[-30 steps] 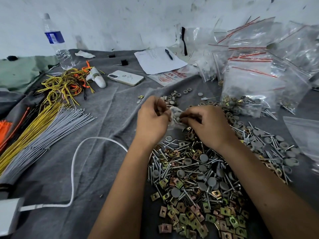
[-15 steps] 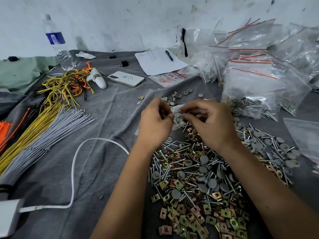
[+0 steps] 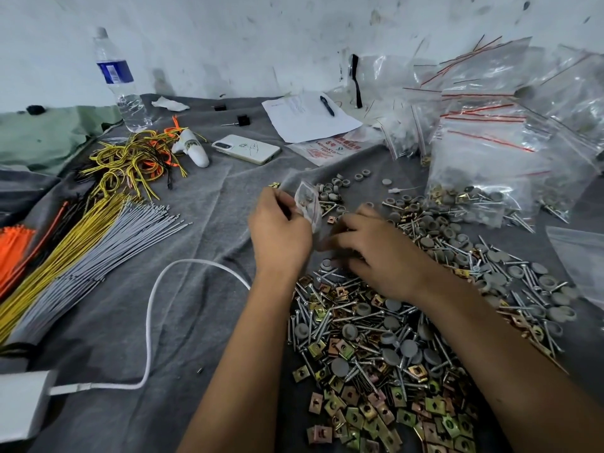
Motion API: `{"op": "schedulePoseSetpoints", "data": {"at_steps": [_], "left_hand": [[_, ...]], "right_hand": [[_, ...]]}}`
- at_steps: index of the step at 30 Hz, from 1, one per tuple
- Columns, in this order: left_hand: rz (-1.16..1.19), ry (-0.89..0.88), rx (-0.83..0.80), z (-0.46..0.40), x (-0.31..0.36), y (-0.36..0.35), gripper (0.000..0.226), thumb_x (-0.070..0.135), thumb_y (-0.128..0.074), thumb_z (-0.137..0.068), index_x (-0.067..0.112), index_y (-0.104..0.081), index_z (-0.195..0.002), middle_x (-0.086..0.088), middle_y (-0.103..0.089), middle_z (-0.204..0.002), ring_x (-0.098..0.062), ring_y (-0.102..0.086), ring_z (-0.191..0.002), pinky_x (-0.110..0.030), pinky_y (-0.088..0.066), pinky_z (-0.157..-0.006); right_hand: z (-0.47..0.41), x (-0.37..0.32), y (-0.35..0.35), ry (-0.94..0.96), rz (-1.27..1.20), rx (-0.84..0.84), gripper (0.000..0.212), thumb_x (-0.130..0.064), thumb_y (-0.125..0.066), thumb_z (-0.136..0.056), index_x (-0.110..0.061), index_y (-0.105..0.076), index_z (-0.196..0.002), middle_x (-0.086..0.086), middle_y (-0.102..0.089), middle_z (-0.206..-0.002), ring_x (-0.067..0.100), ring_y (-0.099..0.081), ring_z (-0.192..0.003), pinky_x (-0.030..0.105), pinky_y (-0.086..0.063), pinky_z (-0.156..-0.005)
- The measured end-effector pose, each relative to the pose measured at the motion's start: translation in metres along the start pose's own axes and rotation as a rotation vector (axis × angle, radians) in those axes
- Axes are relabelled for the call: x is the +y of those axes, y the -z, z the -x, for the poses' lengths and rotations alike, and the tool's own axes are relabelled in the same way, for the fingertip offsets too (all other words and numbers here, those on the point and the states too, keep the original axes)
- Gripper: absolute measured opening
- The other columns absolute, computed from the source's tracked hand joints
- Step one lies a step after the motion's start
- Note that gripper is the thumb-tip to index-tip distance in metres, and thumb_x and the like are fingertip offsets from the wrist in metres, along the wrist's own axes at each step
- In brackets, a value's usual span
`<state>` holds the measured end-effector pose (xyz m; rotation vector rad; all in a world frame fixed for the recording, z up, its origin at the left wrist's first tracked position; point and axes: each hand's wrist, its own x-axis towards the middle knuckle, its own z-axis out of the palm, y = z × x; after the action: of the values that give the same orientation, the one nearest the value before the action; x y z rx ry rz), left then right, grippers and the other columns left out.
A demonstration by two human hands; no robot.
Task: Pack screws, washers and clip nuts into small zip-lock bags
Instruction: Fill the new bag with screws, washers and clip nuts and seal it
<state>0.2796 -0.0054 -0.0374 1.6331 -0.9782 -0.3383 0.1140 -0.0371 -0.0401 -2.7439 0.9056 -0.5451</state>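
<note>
Since the frame before, both hands had parted: the left hand [image 3: 281, 233] now carried the small zip-lock bag [image 3: 308, 204] alone, lifted up and leftward, while the right hand [image 3: 376, 253] had dropped away from it onto the heap of hardware. Curled left fingers [image 3: 277, 199] pinched the bag by its edge, with a few metal pieces showing through the plastic. The right hand lay palm down over the heap, blurred, so whether its fingers clasped anything could not be told. Screws [image 3: 330, 322], grey washers [image 3: 408, 349] and gold clip nuts [image 3: 356, 416] lay mixed on the grey cloth [image 3: 196, 289] covering the bench, spreading from the near edge toward the right edge. Filled bags with red seal lines [image 3: 483, 165] were piled at the far right corner. Yellow and grey cable ties [image 3: 81, 240] fanned out along the left edge, near a white cable [image 3: 150, 308]. A phone [image 3: 246, 148], a paper sheet [image 3: 310, 119] with a pen [image 3: 327, 105] and a water bottle [image 3: 121, 83] sat toward the far edge.
</note>
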Motion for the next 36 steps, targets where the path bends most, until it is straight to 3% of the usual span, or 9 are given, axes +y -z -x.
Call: {"op": "schedulePoseSetpoints", "data": {"at_steps": [4,9,11,15,18,27,29,32,36], "left_hand": [[0.009,-0.015,-0.001,-0.002,-0.002,0.0,0.027,-0.007,-0.055,-0.088,0.019,-0.052,-0.082,0.002,-0.059,-0.078,-0.014,-0.054,-0.072,-0.03,-0.045,-0.064],[-0.013,-0.059,-0.095,-0.001,-0.003,-0.003,0.024,-0.007,-0.057,-0.088,0.017,-0.055,-0.084,-0.009,-0.067,-0.085,-0.026,-0.065,-0.081,-0.039,-0.053,-0.071],[-0.057,-0.109,-0.135,0.0,-0.003,-0.005,0.023,-0.009,-0.057,-0.086,0.014,-0.056,-0.085,-0.005,-0.065,-0.081,-0.019,-0.061,-0.076,-0.033,-0.049,-0.067],[-0.123,-0.246,-0.317,0.01,0.002,-0.012,0.022,-0.008,-0.065,-0.085,0.01,-0.054,-0.084,0.003,-0.055,-0.072,-0.004,-0.048,-0.063,-0.03,-0.041,-0.057],[-0.081,-0.271,-0.384,0.013,0.003,-0.013,0.021,-0.011,-0.065,-0.085,0.006,-0.053,-0.087,0.0,-0.057,-0.072,-0.001,-0.049,-0.06,-0.023,-0.039,-0.052],[-0.016,-0.213,-0.348,0.01,0.001,-0.009,0.02,-0.007,-0.065,-0.087,0.009,-0.054,-0.089,-0.003,-0.065,-0.08,-0.01,-0.056,-0.065,-0.034,-0.048,-0.06],[-0.022,-0.207,-0.318,0.008,0.0,-0.01,0.019,-0.006,-0.064,-0.087,0.009,-0.054,-0.09,0.001,-0.063,-0.078,-0.004,-0.053,-0.063,-0.029,-0.046,-0.058],[-0.033,-0.186,-0.278,0.007,0.0,-0.01,0.017,-0.005,-0.063,-0.088,0.01,-0.055,-0.09,0.004,-0.063,-0.077,-0.002,-0.054,-0.065,-0.023,-0.045,-0.057],[-0.05,-0.187,-0.267,0.006,-0.001,-0.011,0.02,-0.004,-0.063,-0.088,0.014,-0.055,-0.089,0.003,-0.064,-0.081,-0.003,-0.057,-0.068,-0.025,-0.048,-0.06]], "right_hand": [[-0.005,-0.001,0.001,0.006,-0.104,-0.127,0.022,-0.031,-0.074,-0.091,-0.03,-0.074,-0.112,-0.011,-0.054,-0.109,0.006,-0.035,-0.11,0.024,-0.031,-0.092],[-0.002,-0.002,0.001,-0.037,-0.158,-0.113,0.015,-0.015,-0.077,-0.087,-0.024,-0.07,-0.098,-0.013,-0.061,-0.099,0.006,-0.055,-0.099,0.021,-0.043,-0.086],[0.001,0.0,0.003,-0.087,-0.221,0.01,0.019,-0.008,-0.078,-0.085,-0.021,-0.073,-0.099,-0.012,-0.065,-0.095,0.005,-0.062,-0.092,0.017,-0.045,-0.081],[0.007,0.007,0.013,-0.144,-0.333,0.442,0.014,-0.012,-0.083,-0.081,-0.016,-0.076,-0.092,-0.017,-0.067,-0.085,-0.003,-0.062,-0.078,0.007,-0.044,-0.07],[0.008,0.012,0.019,-0.174,-0.317,0.556,0.013,-0.013,-0.085,-0.08,-0.014,-0.078,-0.091,-0.008,-0.07,-0.082,0.001,-0.063,-0.074,0.01,-0.048,-0.068],[0.01,0.018,0.021,-0.194,-0.318,0.5,0.015,-0.015,-0.084,-0.082,-0.017,-0.08,-0.096,-0.01,-0.074,-0.086,0.003,-0.068,-0.077,0.023,-0.058,-0.071],[0.013,0.025,0.026,-0.155,-0.223,0.366,0.014,-0.03,-0.083,-0.081,-0.024,-0.078,-0.093,-0.015,-0.069,-0.086,0.003,-0.063,-0.081,0.032,-0.056,-0.072],[0.017,0.034,0.03,-0.143,-0.083,0.046,0.037,-0.068,-0.071,-0.07,-0.035,-0.077,-0.085,-0.02,-0.059,-0.084,0.0,-0.048,-0.09,0.034,-0.042,-0.075],[0.018,0.038,0.03,-0.163,-0.082,0.004,0.05,-0.078,-0.067,-0.065,-0.037,-0.076,-0.091,-0.018,-0.059,-0.089,0.004,-0.048,-0.093,0.037,-0.043,-0.08]]}}
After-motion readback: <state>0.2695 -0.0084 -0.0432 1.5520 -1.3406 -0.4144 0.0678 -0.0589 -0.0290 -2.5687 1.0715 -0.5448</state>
